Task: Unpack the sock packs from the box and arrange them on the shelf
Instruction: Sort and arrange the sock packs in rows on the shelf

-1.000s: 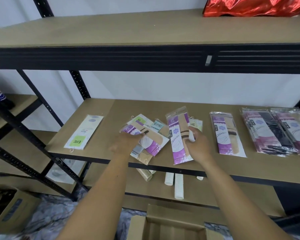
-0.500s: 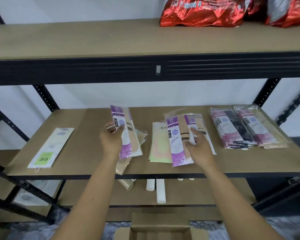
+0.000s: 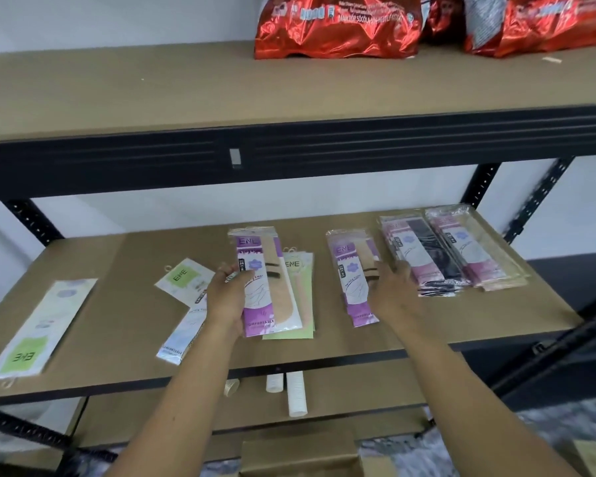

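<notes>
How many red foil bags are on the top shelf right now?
3 show: a large red foil bag left of centre, a second mostly hidden behind it, and a third at the right, cut by the frame edge. More may lie beyond.

Glossy clear-plastic sock packs lie on a matt brown board shelf framed in black metal.

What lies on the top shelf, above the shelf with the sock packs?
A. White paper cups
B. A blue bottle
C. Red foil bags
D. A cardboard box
C. Shiny red foil bags sit on the top shelf; the white cups lie on a lower shelf and the cardboard box is at the bottom.
</notes>
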Available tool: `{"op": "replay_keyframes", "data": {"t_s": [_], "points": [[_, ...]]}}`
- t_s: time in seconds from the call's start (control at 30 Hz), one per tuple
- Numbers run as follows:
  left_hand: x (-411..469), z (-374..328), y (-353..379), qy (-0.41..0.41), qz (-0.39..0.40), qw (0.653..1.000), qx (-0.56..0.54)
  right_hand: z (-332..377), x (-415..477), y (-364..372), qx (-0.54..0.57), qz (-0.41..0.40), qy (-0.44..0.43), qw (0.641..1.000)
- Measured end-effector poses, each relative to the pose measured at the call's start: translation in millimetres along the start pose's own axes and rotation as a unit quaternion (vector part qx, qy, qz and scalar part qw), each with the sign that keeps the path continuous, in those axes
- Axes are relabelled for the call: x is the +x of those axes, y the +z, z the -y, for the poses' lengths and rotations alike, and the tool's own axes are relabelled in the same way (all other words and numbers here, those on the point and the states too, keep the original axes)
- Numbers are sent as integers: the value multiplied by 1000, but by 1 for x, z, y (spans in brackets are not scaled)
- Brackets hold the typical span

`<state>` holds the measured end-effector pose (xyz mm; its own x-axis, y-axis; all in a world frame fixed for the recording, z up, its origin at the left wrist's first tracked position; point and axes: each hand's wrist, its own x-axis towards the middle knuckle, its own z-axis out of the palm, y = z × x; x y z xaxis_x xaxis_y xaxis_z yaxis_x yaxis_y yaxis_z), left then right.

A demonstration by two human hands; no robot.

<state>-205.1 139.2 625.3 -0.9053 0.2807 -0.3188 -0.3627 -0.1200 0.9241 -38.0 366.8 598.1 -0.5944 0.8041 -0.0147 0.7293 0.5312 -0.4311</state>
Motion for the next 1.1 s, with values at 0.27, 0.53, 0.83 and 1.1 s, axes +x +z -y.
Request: {"op": "replay_keyframes", "data": {"t_s": [0.27, 0.53, 0.83, 1.1], "points": [[8, 7, 8, -28, -1, 1000, -11, 2, -11, 16, -92, 51, -127, 986], [6, 13, 38, -24, 53, 997, 43, 0, 5, 16, -89, 39, -124, 987], [2, 18, 79, -35, 95, 992, 78, 9, -10, -4, 135, -78, -134, 979], [-6, 15, 124, -97, 189, 974, 78, 21, -18, -15, 104, 49, -104, 988]]}}
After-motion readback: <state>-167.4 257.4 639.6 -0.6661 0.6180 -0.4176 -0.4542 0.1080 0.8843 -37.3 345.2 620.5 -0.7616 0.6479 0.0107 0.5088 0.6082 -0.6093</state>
